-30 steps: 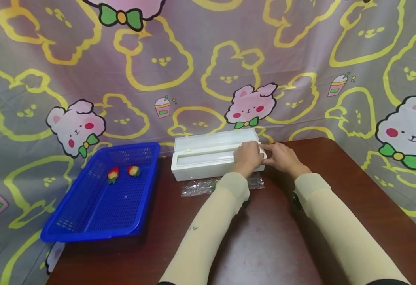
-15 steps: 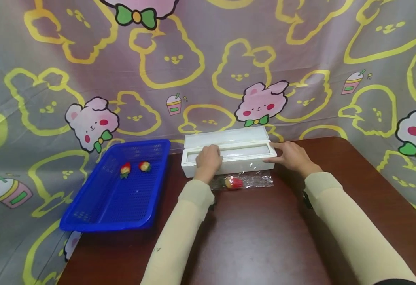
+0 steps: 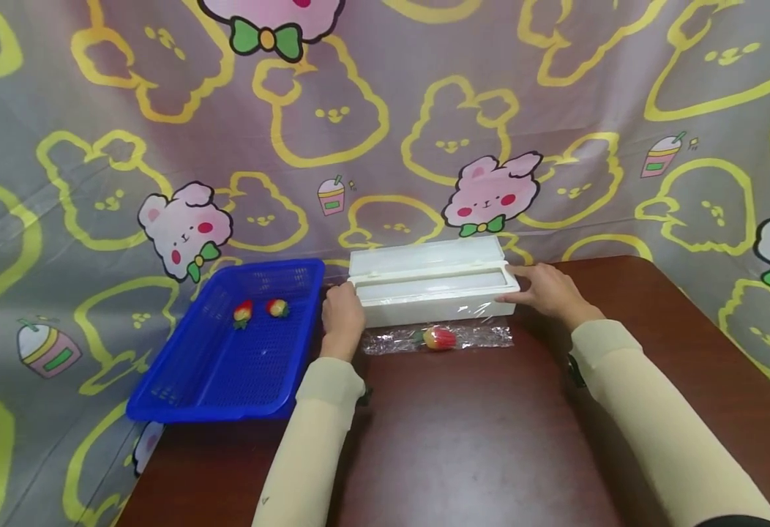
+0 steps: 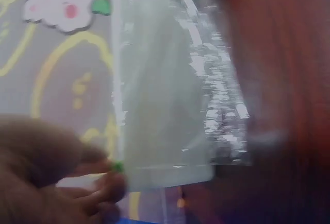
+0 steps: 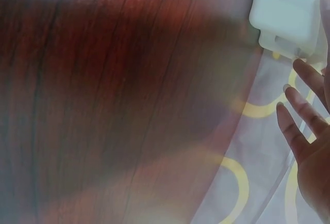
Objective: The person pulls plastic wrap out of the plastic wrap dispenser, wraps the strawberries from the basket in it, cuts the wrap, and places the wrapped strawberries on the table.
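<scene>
On the far side of the table [image 3: 477, 439], a long white box [image 3: 440, 311] stands with its lid [image 3: 427, 255] open. The left hand [image 3: 342, 318] is bent at its left end; whether it grips, I cannot tell. The right hand [image 3: 552, 293], fingers loosely spread, grasps nothing at the right end. Clear wrap [image 3: 487, 336] with a strawberry [image 3: 440, 338] lies just nearer; a blue basket [image 3: 240, 380] sits left.

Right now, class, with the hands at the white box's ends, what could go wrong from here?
The strawberry lying at the clear film might roll if the film is tugged. The white box's raised lid could swing down if the box is jolted. The left hand, close beside the blue basket, might bump it.
</scene>
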A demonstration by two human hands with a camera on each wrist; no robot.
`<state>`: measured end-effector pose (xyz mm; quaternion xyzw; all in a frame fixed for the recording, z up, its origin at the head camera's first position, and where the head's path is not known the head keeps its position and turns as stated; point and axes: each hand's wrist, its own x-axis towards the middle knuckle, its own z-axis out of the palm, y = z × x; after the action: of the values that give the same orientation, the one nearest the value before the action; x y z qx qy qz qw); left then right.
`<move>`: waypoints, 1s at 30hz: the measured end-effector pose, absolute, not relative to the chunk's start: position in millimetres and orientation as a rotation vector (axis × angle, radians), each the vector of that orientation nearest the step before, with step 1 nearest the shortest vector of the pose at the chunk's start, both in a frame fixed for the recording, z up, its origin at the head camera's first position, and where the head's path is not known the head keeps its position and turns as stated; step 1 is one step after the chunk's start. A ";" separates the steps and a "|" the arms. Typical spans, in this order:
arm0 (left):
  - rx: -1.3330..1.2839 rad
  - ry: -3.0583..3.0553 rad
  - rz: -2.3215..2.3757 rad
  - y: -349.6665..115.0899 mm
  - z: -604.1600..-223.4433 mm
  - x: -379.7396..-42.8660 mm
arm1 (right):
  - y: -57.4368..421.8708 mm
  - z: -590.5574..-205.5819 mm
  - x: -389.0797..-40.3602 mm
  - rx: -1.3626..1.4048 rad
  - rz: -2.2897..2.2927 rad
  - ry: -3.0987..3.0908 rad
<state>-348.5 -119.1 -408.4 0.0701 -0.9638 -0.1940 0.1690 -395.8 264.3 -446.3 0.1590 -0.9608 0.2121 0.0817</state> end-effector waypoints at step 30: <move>0.107 -2.746 -0.606 -130.4 -414.3 -339.8 | 267.6 -433.5 -392.7 0.549 0.836 -2.942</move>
<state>-339.8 -130.4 -414.3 0.0374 -0.9628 -0.2124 0.1631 -392.7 267.6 -433.5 0.1767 -0.9467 0.2689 0.0171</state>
